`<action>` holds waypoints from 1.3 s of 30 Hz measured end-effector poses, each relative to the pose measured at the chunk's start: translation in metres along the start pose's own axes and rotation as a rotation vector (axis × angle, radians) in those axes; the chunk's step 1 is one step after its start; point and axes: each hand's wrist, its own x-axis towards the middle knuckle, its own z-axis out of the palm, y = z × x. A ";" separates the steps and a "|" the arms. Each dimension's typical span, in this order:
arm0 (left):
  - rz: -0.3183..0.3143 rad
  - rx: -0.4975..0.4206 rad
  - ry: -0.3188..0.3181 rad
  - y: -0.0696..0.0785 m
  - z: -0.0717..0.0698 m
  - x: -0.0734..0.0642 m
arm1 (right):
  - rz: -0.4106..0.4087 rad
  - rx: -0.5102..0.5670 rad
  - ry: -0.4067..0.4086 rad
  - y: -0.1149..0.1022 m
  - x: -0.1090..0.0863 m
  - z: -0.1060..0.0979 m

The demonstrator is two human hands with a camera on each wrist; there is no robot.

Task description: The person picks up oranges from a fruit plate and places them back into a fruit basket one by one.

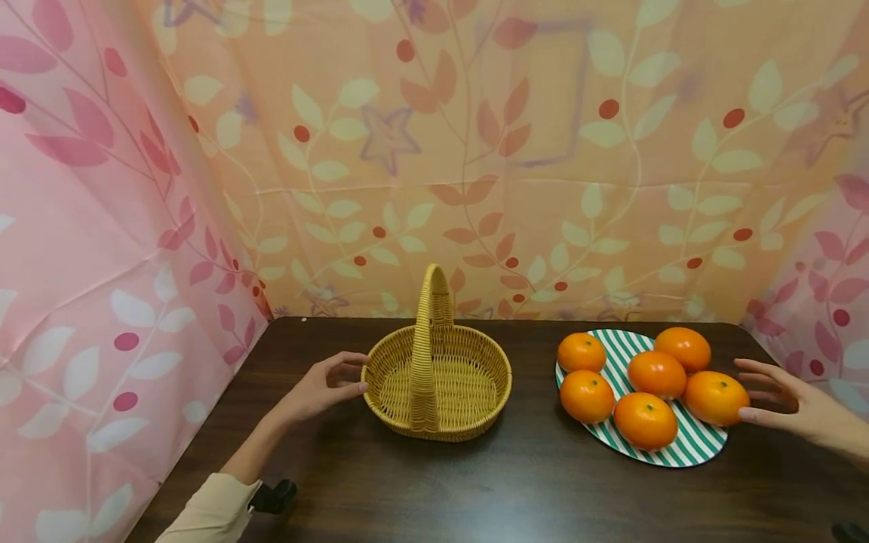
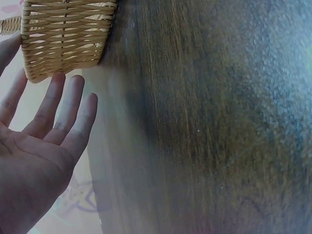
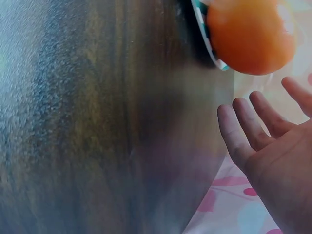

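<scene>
A yellow wicker basket [image 1: 468, 377] with a tall arched handle stands on the table, and its woven bowl shows no contents. At its left rim is my left hand [image 1: 324, 388], thumb and fingertips right at the wicker. The left wrist view shows that hand [image 2: 44, 131] with fingers spread toward the basket's side [image 2: 68, 41]. On the right, a green-and-white striped oval plate [image 1: 692, 450] bears several oranges. My right hand [image 1: 790, 400] reaches in beside the rightmost orange [image 1: 716, 398], thumb tip close to its skin. In the right wrist view its fingers are extended below an orange [image 3: 251, 36].
The dark wooden table [image 1: 489, 490] extends in front of the basket and plate. Floral cloth [image 1: 475, 151] hangs behind it, with pink cloth [image 1: 102, 264] at the left side. Other oranges [image 1: 587, 396] sit toward the plate's left.
</scene>
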 end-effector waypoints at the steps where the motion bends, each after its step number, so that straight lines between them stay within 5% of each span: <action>1: 0.002 0.001 0.000 -0.001 0.000 0.000 | 0.007 0.007 -0.009 0.001 0.000 0.001; 19: 0.004 -0.018 0.001 -0.006 0.001 0.001 | 0.129 -0.001 0.007 0.005 0.005 0.011; 29: 0.032 -0.064 -0.035 -0.006 0.000 0.000 | 0.074 0.047 0.090 0.008 -0.003 -0.003; 33: 0.026 -0.086 -0.047 -0.006 -0.001 0.000 | 0.029 0.110 0.136 0.001 0.000 -0.012; 39: 0.028 -0.084 -0.042 -0.007 0.000 0.001 | 0.083 0.114 0.154 -0.025 0.011 -0.022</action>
